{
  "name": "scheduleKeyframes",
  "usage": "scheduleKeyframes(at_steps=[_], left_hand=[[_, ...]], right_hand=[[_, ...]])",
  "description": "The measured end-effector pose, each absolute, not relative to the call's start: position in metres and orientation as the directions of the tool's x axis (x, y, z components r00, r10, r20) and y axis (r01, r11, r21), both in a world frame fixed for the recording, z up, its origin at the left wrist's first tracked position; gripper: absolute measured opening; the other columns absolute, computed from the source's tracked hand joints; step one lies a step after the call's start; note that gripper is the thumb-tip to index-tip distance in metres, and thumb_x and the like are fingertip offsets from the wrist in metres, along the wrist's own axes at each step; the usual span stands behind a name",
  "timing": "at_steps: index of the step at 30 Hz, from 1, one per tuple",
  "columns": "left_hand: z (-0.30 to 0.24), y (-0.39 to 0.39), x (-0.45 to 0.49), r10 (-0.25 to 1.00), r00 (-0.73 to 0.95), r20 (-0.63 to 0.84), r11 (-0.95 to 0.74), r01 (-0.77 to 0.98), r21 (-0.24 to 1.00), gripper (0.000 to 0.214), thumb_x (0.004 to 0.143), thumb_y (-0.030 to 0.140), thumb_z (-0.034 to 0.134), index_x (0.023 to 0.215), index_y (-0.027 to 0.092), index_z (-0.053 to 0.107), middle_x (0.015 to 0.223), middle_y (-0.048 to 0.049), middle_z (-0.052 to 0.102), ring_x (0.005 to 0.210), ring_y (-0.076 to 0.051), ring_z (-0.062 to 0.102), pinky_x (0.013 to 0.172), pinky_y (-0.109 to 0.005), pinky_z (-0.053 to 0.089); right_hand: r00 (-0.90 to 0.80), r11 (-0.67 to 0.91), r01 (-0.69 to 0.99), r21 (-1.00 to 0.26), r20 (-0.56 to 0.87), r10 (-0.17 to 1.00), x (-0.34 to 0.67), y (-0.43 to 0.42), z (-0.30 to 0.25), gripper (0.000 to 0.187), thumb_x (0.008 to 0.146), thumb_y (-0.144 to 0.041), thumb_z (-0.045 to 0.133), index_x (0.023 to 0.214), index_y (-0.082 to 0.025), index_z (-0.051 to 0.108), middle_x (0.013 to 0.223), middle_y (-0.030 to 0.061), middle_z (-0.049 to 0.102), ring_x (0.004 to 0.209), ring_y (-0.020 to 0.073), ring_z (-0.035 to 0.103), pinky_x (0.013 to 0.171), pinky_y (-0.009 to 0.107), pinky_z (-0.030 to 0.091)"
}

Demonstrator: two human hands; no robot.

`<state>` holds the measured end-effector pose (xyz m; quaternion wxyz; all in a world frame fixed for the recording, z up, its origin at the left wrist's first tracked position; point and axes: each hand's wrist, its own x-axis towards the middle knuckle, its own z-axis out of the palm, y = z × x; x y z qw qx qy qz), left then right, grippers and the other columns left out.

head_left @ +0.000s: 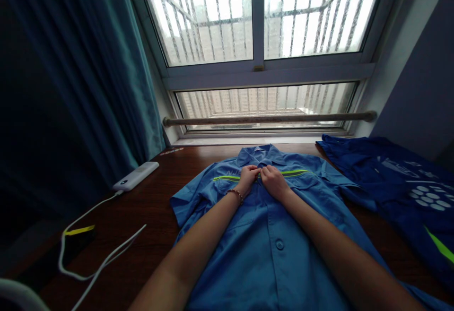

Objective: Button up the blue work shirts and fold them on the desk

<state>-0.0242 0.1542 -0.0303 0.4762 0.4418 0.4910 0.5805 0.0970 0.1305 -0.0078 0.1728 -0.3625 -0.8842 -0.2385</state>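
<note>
Below the barred window, a short-sleeved blue shirt lies front up on the brown bench, its collar towards 12 o'clock and its body running down to 6 o'clock. The left hand, with a bracelet at the wrist, and the right hand meet at the front opening, level with the yellow-green stripe. Each has its fingers pinched narrow on the cloth; whether a button sits between them cannot be told. One large button shows at 5 o'clock from the hands. At 9 o'clock lies a white device with a white cable; at 3 o'clock, a darker blue garment lies against the shirt's sleeve.
</note>
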Motion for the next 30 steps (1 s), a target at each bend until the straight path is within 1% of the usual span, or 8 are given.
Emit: scheduleKeyframes(at_steps=[6, 9, 11, 14, 17, 20, 24, 30], left_hand=[[-0.025, 0.149, -0.022, 0.986, -0.121, 0.113, -0.124, -0.092, 0.988, 0.023, 0.052, 0.029, 0.067, 0.059, 0.012, 0.053, 0.048, 0.0052, 0.046, 0.044, -0.004, 0.038, 0.045, -0.018, 0.028], [-0.023, 0.148, -0.022, 0.985, -0.088, 0.147, -0.149, -0.018, 0.989, 0.023, 0.053, 0.029, 0.068, 0.056, 0.013, 0.052, 0.045, 0.0060, 0.043, 0.041, -0.004, 0.035, 0.042, -0.018, 0.025], [-0.022, 0.147, -0.022, 0.980, -0.046, 0.191, -0.189, 0.054, 0.981, 0.022, 0.056, 0.031, 0.066, 0.059, 0.013, 0.053, 0.046, 0.0056, 0.045, 0.042, -0.005, 0.036, 0.042, -0.019, 0.025], [-0.022, 0.146, -0.022, 0.958, 0.020, 0.285, -0.285, 0.130, 0.950, 0.021, 0.062, 0.031, 0.063, 0.070, 0.012, 0.059, 0.055, 0.0031, 0.052, 0.048, -0.007, 0.042, 0.046, -0.019, 0.031], [-0.022, 0.143, -0.021, 0.916, 0.035, 0.400, -0.397, 0.230, 0.889, 0.017, 0.064, 0.028, 0.061, 0.070, 0.012, 0.062, 0.066, -0.0003, 0.056, 0.060, -0.009, 0.048, 0.057, -0.020, 0.037], [-0.020, 0.141, -0.020, 0.891, -0.002, 0.454, -0.430, 0.313, 0.847, 0.016, 0.067, 0.027, 0.058, 0.066, 0.013, 0.065, 0.069, -0.0024, 0.058, 0.067, -0.011, 0.051, 0.063, -0.021, 0.039], [-0.018, 0.142, -0.018, 0.949, -0.088, 0.303, -0.285, 0.174, 0.943, 0.023, 0.070, 0.031, 0.053, 0.071, 0.012, 0.066, 0.059, -0.0016, 0.058, 0.055, -0.010, 0.049, 0.054, -0.022, 0.038], [-0.019, 0.145, -0.016, 0.990, -0.030, 0.140, -0.142, -0.075, 0.987, 0.016, 0.063, 0.017, 0.056, 0.077, 0.012, 0.060, 0.053, 0.0021, 0.055, 0.046, -0.007, 0.048, 0.049, -0.020, 0.039]], right_hand=[[-0.531, 0.535, 0.829, 0.164, 0.534, 0.658, 0.099, 0.131, -0.011, 0.020, 0.082, -0.007, 0.038, 0.081, -0.011, 0.058, 0.076, 0.0104, 0.055, 0.074, 0.0217, 0.048, 0.066, 0.033, 0.036], [-0.473, 0.494, 0.861, 0.122, 0.549, 0.689, 0.104, 0.134, -0.012, 0.019, 0.084, -0.009, 0.038, 0.082, -0.011, 0.057, 0.079, 0.0103, 0.055, 0.073, 0.0208, 0.049, 0.064, 0.031, 0.037], [-0.453, 0.500, 0.861, 0.093, 0.586, 0.672, 0.107, 0.135, -0.012, 0.019, 0.084, -0.012, 0.040, 0.095, -0.012, 0.056, 0.092, 0.0117, 0.055, 0.083, 0.0212, 0.049, 0.069, 0.031, 0.038], [-0.494, 0.592, 0.802, 0.075, 0.639, 0.589, 0.109, 0.138, -0.011, 0.034, 0.085, -0.015, 0.042, 0.119, -0.017, 0.043, 0.112, 0.0108, 0.050, 0.101, 0.0218, 0.043, 0.082, 0.032, 0.035], [-0.542, 0.649, 0.759, 0.047, 0.596, 0.592, 0.110, 0.141, -0.013, 0.036, 0.085, -0.013, 0.041, 0.121, -0.018, 0.042, 0.101, 0.0080, 0.056, 0.095, 0.0208, 0.046, 0.081, 0.032, 0.035], [-0.507, 0.617, 0.787, -0.002, 0.569, 0.647, 0.111, 0.144, -0.016, 0.026, 0.084, -0.012, 0.041, 0.108, -0.015, 0.051, 0.089, 0.0082, 0.059, 0.088, 0.0209, 0.047, 0.078, 0.031, 0.036], [-0.468, 0.592, 0.806, -0.031, 0.580, 0.667, 0.112, 0.147, -0.018, 0.018, 0.084, -0.011, 0.040, 0.092, -0.015, 0.056, 0.082, 0.0087, 0.058, 0.085, 0.0205, 0.047, 0.076, 0.028, 0.037], [-0.385, 0.568, 0.815, -0.111, 0.630, 0.675, 0.113, 0.150, -0.022, 0.017, 0.083, -0.011, 0.041, 0.083, -0.016, 0.056, 0.075, 0.0073, 0.057, 0.082, 0.0211, 0.046, 0.071, 0.028, 0.038]])
